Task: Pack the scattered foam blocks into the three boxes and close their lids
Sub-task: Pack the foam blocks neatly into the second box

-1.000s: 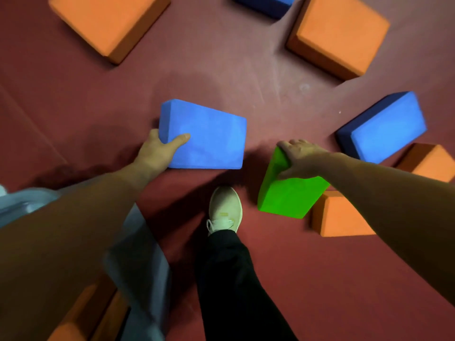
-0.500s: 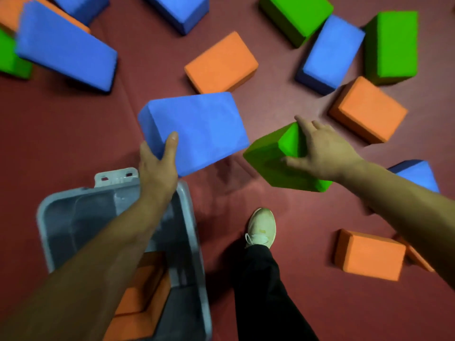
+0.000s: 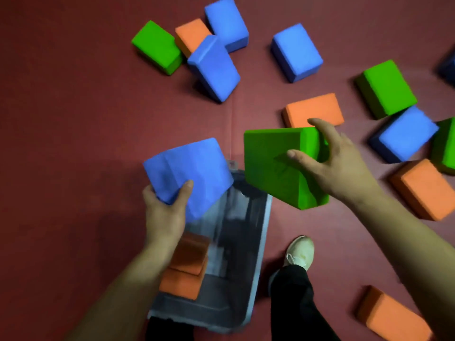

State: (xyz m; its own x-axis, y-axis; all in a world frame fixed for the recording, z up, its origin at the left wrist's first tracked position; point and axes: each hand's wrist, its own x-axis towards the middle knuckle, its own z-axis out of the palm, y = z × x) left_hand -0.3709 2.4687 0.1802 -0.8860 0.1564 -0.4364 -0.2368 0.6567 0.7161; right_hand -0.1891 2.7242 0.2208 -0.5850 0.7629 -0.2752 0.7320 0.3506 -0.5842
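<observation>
My left hand (image 3: 165,212) grips a blue foam block (image 3: 189,171) by its near corner, tilted over the far end of an open grey box (image 3: 258,242). My right hand (image 3: 337,166) grips a green foam block (image 3: 275,163) from its right end, held in the air just above the box's far right corner. Inside the box lie two stacked orange blocks (image 3: 187,269) at its left side. Only this one box is in view, and its lid cannot be seen.
Several blue, green and orange blocks lie scattered on the red floor mat (image 3: 73,119), mostly far and right. An orange block (image 3: 391,316) lies near right. My foot in a pale shoe (image 3: 299,252) stands right of the box.
Both hands have lifted their blocks off the floor and carried them toward me, now over the grey box. The view has swung so the box lies under my hands.
</observation>
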